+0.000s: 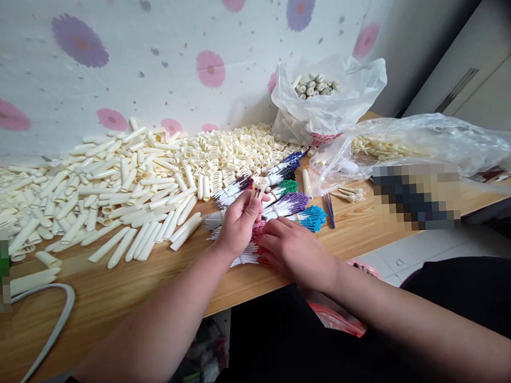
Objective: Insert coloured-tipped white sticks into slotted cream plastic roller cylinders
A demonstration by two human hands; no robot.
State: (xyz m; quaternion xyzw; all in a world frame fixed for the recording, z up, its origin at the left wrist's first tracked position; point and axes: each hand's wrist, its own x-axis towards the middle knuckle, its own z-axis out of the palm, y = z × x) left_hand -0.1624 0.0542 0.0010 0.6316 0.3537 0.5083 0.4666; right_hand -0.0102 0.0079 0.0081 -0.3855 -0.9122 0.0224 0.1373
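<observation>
My left hand [241, 221] pinches a short cream slotted plastic pen part [259, 185], held upright above the bundles with its round end up. Thin dark lines show in its slots. My right hand [299, 252] rests low over the pink-tipped refills [257, 231], fingers curled in; its fingertips are hidden among them. Around the hands lie banded bundles of thin white pen refills: blue [294, 160], green [286, 187], purple [296, 202] and light blue [312, 218] tipped. A white bundle [247, 255] lies nearest the table's front edge.
Cream pen barrels [122, 193] pile up on the left, with slotted cream parts [232, 153] behind. A plastic bag [332, 107] holds small parts. Clear film [441, 142] covers more pieces. Two dark refills [329, 210] lie right; a white cable [65, 316] loops left.
</observation>
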